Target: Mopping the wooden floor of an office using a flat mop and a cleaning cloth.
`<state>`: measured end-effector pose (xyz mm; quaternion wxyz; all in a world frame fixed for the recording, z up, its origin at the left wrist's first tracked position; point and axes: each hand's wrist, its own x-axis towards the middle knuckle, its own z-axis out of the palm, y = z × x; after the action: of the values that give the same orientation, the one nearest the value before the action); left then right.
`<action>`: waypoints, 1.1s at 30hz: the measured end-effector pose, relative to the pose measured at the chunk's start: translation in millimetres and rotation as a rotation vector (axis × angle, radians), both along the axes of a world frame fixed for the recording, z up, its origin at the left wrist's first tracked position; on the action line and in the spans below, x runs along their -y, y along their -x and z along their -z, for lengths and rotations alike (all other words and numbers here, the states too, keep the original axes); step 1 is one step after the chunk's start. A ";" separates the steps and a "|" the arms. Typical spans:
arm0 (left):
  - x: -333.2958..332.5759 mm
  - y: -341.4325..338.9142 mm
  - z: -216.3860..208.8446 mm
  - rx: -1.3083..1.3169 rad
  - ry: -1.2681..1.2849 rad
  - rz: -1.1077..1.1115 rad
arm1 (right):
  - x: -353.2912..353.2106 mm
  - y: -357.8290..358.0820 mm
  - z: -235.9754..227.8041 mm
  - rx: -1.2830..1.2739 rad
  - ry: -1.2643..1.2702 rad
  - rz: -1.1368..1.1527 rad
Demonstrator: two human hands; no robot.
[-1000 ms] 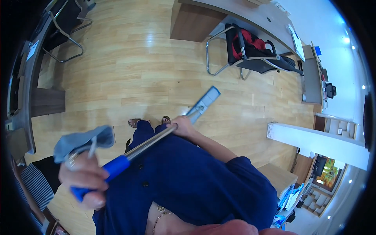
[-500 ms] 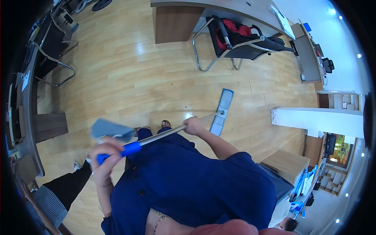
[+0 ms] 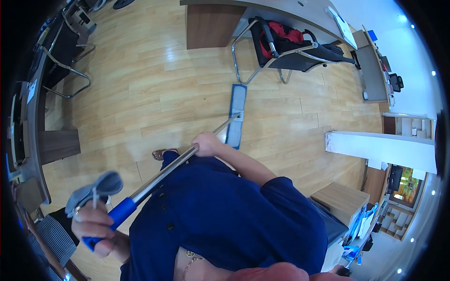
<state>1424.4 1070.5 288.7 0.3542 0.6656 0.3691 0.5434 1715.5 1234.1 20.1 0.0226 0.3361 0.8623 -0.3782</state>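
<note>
mop (image 3: 165, 174): i see it slanting before the blue-clad body (image 3: 220, 210), its flat pad (image 3: 236, 133) on the wooden floor (image 3: 136, 89).
left hand (image 3: 96, 225): clasped around the blue handle (image 3: 123, 213), a grey item (image 3: 85, 194) against it.
right hand (image 3: 206, 144): wrapped around the metal pole (image 3: 180, 161), nearer the pad.
chair (image 3: 300, 62): black, just beside the pad's far end.
desk (image 3: 213, 28): alongside the chair.

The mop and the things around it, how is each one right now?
Mop head: flat on the floor
Mop pole: slanted
Left grip: closed around the blue handle
Right grip: closed around the mop pole
Grey thing: at the left grip, unclear what it is
Black chair: standing, something red on it
</note>
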 end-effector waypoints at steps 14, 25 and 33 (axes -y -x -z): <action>-118.6 -149.3 89.4 0.033 0.289 0.432 | 6.9 -213.2 92.0 0.029 -0.206 0.726; -37.9 -81.4 69.3 0.094 0.338 0.571 | 172.0 -151.7 92.0 0.019 -0.240 0.788; 48.5 3.6 -3.3 0.031 0.170 0.432 | 198.3 -28.5 26.0 -0.154 -0.240 0.671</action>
<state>1420.9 1022.0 292.0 0.5227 0.6886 0.2572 0.4319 1744.0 1035.8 -5.9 -0.2074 0.5710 0.7415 -0.2849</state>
